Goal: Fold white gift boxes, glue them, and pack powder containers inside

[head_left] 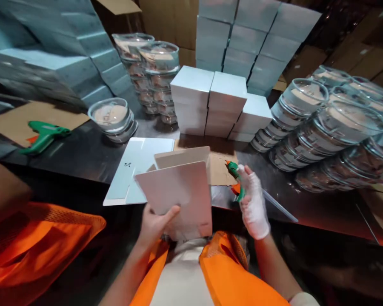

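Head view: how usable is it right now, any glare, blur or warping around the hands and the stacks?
Head view: wide-angle warping bends the box stacks and leans the clear containers at the edges; glare streaks the dark tabletop; the left hand on the flat carton is fairly sharp; the gloved right hand and green glue gun are bright and slightly soft.

Boxes and jars ringing the table

A flat carton [178, 195] is sitting in the left hand [155, 225], a glue gun [236, 180] in the right hand [253, 206]. Boxes [217, 102] are standing behind them, jars [332, 127] lying to the right, another glue gun [43, 135] resting far left on cardboard [15, 121].
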Demonstrator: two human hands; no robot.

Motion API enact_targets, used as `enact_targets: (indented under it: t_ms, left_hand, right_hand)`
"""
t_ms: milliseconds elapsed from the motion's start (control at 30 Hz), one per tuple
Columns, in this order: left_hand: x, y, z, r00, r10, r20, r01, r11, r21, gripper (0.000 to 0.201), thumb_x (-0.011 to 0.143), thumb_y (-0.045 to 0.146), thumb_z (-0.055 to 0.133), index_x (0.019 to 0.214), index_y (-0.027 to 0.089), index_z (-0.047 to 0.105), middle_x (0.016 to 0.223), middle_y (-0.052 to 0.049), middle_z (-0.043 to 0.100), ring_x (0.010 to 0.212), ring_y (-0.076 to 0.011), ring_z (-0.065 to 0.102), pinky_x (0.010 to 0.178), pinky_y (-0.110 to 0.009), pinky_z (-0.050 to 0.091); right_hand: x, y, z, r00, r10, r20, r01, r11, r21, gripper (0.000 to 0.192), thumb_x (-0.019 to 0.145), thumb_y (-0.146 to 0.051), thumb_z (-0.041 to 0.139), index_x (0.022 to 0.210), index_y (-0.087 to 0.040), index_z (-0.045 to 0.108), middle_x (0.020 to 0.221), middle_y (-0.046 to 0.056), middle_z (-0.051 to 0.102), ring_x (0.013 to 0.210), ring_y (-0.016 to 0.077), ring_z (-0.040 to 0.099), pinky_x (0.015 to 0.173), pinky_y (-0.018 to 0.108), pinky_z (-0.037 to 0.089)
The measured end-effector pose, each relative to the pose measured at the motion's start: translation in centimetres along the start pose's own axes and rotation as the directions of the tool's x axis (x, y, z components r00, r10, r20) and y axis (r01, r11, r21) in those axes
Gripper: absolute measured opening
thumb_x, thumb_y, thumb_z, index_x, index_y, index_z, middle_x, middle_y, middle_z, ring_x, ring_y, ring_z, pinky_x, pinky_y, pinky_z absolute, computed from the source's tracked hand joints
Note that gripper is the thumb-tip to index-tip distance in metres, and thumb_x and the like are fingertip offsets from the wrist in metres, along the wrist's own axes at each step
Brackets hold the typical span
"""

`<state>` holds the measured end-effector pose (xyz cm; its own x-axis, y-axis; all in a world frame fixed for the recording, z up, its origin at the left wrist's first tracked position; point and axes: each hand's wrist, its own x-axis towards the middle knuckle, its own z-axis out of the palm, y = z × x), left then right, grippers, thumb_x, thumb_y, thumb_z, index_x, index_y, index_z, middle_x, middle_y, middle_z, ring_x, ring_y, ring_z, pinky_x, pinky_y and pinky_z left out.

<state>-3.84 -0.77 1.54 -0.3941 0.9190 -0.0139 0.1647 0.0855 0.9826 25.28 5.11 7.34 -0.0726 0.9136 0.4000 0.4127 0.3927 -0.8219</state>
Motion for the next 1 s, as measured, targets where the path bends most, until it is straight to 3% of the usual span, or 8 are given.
enact_targets:
  t_ms: [100, 200, 367, 533, 700, 800, 900, 1000]
  left_hand:
    - [-1.8, -0.8, 2.8, 0.982, -0.024, 0.188, 0.027, 1.0, -0.011, 0.086, 0.066, 0.066, 0.091, 0.129, 0.014, 0.065, 0.107, -0.013, 0.079, 0.094, -0.0314, 0.079, 0.082, -0.044, 0.067]
    - [-2.9, -2.7, 3.5, 0.946, 0.181, 0.27, -0.204, 0.977, 0.057, 0.094, 0.074, 0.06, 0.089, 0.151, 0.021, 0.051, 0.118, -0.013, 0.074, 0.103, -0.0311, 0.077, 0.092, -0.048, 0.065]
    - [-2.8, -4.4, 3.3, 0.755, 0.559, 0.342, -0.574, 0.816, -0.067, 0.064, 0.086, 0.069, 0.077, 0.133, 0.027, 0.065, 0.118, -0.011, 0.072, 0.116, -0.0332, 0.072, 0.102, -0.05, 0.06]
    - [-3.2, -2.4, 5.1, 0.85, 0.499, 0.168, -0.464, 0.861, -0.21, 0.061, 0.098, 0.072, 0.057, 0.138, 0.026, 0.056, 0.131, -0.016, 0.066, 0.122, -0.0316, 0.07, 0.103, -0.049, 0.058]
    - [-2.1, -0.6, 3.7, 0.653, 0.684, 0.325, -0.677, 0.72, -0.153, 0.054, 0.088, 0.046, 0.084, 0.134, 0.031, 0.06, 0.145, -0.016, 0.061, 0.121, -0.0291, 0.072, 0.097, -0.042, 0.06]
    - [-0.8, -0.8, 1.7, 0.664, 0.684, 0.301, -0.717, 0.697, -0.004, 0.035, 0.084, 0.036, 0.088, 0.114, 0.026, 0.073, 0.128, -0.011, 0.07, 0.111, -0.0248, 0.074, 0.091, -0.034, 0.061]
    - [0.2, -1.4, 0.5, 0.735, 0.657, 0.168, -0.674, 0.736, 0.07, 0.033, 0.085, 0.033, 0.087, 0.113, 0.024, 0.074, 0.12, -0.008, 0.071, 0.113, -0.0244, 0.072, 0.096, -0.035, 0.058]
    - [0.5, -1.7, 0.7, 0.751, 0.647, 0.134, -0.658, 0.751, 0.059, 0.032, 0.085, 0.033, 0.086, 0.113, 0.025, 0.074, 0.114, -0.006, 0.072, 0.117, -0.0248, 0.069, 0.101, -0.036, 0.056]
  right_hand:
    - [-5.6, 0.1, 4.6, 0.996, 0.091, 0.024, -0.092, 0.995, 0.043, 0.1, 0.097, -0.084, 0.043, 0.174, -0.028, 0.016, 0.172, 0.015, 0.039, 0.157, 0.0344, 0.044, 0.127, 0.056, 0.04]
    - [-7.5, 1.2, 6.3, 0.974, 0.165, -0.153, -0.171, 0.985, -0.027, 0.096, 0.098, -0.083, 0.044, 0.17, -0.022, 0.031, 0.166, 0.017, 0.047, 0.153, 0.0346, 0.048, 0.13, 0.053, 0.037]
    - [-7.6, 1.8, 5.1, 0.973, 0.154, -0.171, -0.129, 0.98, 0.149, 0.084, 0.086, -0.093, 0.05, 0.126, -0.023, 0.074, 0.134, 0.015, 0.071, 0.133, 0.0391, 0.065, 0.119, 0.056, 0.048]
    - [-6.5, -0.7, 6.3, 0.912, 0.27, -0.31, -0.181, 0.941, 0.286, 0.042, 0.095, -0.058, 0.067, 0.12, -0.024, 0.071, 0.132, 0.012, 0.073, 0.131, 0.0333, 0.066, 0.119, 0.052, 0.046]
    - [-6.1, -0.6, 5.9, 0.858, 0.341, -0.384, -0.178, 0.899, 0.401, 0.048, 0.089, -0.036, 0.071, 0.132, -0.03, 0.052, 0.149, 0.011, 0.063, 0.13, 0.0251, 0.066, 0.109, 0.044, 0.053]
    - [-5.3, 0.8, 2.8, 0.856, 0.407, -0.32, -0.385, 0.914, 0.13, 0.039, 0.094, -0.048, 0.059, 0.124, -0.024, 0.058, 0.132, 0.014, 0.071, 0.115, 0.0274, 0.072, 0.105, 0.046, 0.055]
    - [-3.2, 2.4, -0.4, 0.739, 0.598, -0.31, -0.674, 0.666, -0.32, 0.04, 0.093, -0.059, 0.057, 0.102, -0.021, 0.067, 0.115, 0.017, 0.074, 0.116, 0.037, 0.071, 0.108, 0.056, 0.049]
    - [-1.0, 4.1, -1.6, 0.544, 0.783, -0.302, -0.828, 0.444, -0.343, 0.036, 0.071, -0.049, 0.084, 0.084, -0.021, 0.064, 0.102, 0.017, 0.076, 0.117, 0.0437, 0.07, 0.107, 0.058, 0.049]
